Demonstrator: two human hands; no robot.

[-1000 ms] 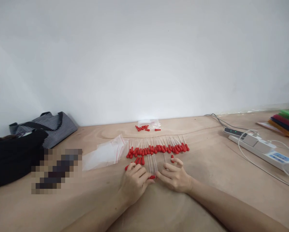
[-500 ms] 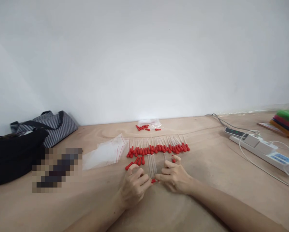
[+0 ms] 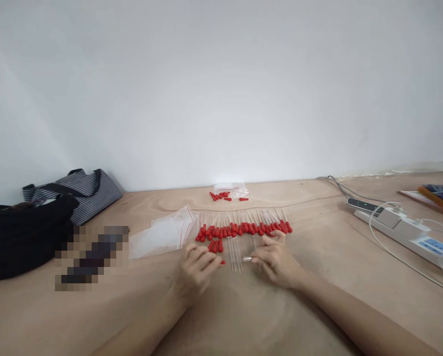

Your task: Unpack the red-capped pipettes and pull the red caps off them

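Note:
My left hand (image 3: 197, 269) is closed, pinching a red rubber bulb (image 3: 223, 262) at its fingertips. Across from it, my right hand (image 3: 279, 259) grips a clear glass dropper tube (image 3: 247, 259), one end of which pokes out toward the left hand; the rest is hidden. Between the hands lie several bare glass tubes (image 3: 235, 257) side by side. Loose red bulbs (image 3: 215, 246) rest just beyond my left fingers. Behind them stretches a row of assembled droppers (image 3: 243, 228), red bulbs toward me and glass tips pointing away.
More red bulbs (image 3: 221, 196) lie by a clear plastic bag (image 3: 231, 188) near the wall. Zip bags (image 3: 162, 237) are at left, beside a blurred-out item (image 3: 95, 257), a black bag (image 3: 28, 237) and a striped bag (image 3: 95, 198). A power strip (image 3: 403, 237) with cables sits right.
The hands, close together over a red bulb before, have drawn apart and away from me. A red bulb now shows in the left fingers and a glass tube end in the right.

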